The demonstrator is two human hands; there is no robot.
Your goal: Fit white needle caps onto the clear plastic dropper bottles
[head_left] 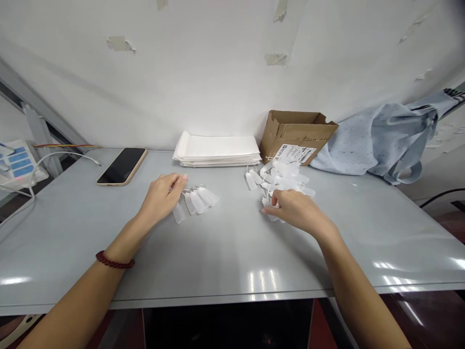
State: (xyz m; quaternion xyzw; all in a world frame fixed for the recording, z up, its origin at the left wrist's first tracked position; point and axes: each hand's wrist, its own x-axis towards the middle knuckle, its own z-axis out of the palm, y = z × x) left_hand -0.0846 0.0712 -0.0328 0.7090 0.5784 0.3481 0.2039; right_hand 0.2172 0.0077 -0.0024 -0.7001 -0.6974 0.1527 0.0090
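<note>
My left hand (163,193) rests over the left end of a small fan of frosted white tags (198,200) with thin loops. Its fingers are curled together; whatever lies between them is hidden. One tag (178,213) sticks out from under that hand. Over at the near edge of a larger heap of the same tags (285,175) is my right hand (292,208), thumb and forefinger apart, the other fingers bent. A few tags show behind and below its fingertips, partly covered by the hand.
A stack of white envelopes (220,149) lies against the wall beside an open cardboard box (301,133). Light blue cloth (366,138) is bunched at the right. On the left are a phone (122,166) and a white cable (60,153). The grey table's front edge (232,298) runs below my forearms.
</note>
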